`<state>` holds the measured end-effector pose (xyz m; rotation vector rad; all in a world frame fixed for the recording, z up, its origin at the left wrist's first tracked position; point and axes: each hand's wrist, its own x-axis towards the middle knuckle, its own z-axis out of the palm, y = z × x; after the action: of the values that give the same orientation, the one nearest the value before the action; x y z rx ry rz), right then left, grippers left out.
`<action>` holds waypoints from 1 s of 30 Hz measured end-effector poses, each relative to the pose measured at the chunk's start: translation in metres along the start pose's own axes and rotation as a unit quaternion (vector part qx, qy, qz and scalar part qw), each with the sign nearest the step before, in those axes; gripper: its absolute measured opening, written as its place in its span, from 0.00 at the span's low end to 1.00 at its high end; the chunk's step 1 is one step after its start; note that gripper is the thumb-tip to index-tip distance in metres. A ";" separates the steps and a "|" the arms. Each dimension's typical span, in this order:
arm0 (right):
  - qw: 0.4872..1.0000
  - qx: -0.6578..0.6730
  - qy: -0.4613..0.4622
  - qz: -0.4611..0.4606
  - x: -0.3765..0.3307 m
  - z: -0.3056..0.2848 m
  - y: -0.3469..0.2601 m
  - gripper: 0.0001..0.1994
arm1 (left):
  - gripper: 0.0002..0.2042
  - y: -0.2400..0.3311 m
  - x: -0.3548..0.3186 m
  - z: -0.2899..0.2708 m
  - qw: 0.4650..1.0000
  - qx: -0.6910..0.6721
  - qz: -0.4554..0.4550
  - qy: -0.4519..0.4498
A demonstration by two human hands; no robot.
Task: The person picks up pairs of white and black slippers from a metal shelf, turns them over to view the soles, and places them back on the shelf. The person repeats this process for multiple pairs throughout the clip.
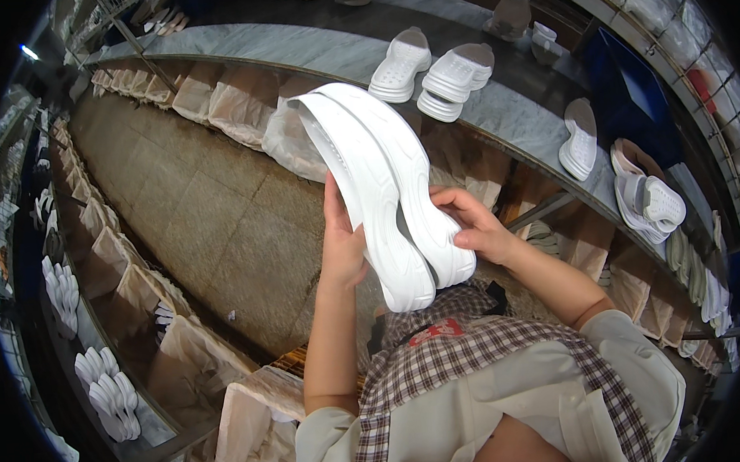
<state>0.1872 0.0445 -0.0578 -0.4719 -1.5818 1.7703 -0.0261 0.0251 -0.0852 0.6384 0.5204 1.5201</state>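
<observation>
As fingers hold wht soles, apron w/ print

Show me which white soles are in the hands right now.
The pair of white soles standing side by side, gripped by the left hand and right hand; the other white soles on the grey bench are untouched.
</observation>
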 end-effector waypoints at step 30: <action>0.951 -0.288 -0.062 -0.091 0.036 0.055 -0.024 0.29 | 0.16 -0.023 -0.019 -0.019 0.957 -0.273 -0.102 -0.015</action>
<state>0.1309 0.0311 -0.0178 -0.4665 -2.1613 1.2017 -0.0216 0.0088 -0.1160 0.1702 0.1206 1.3716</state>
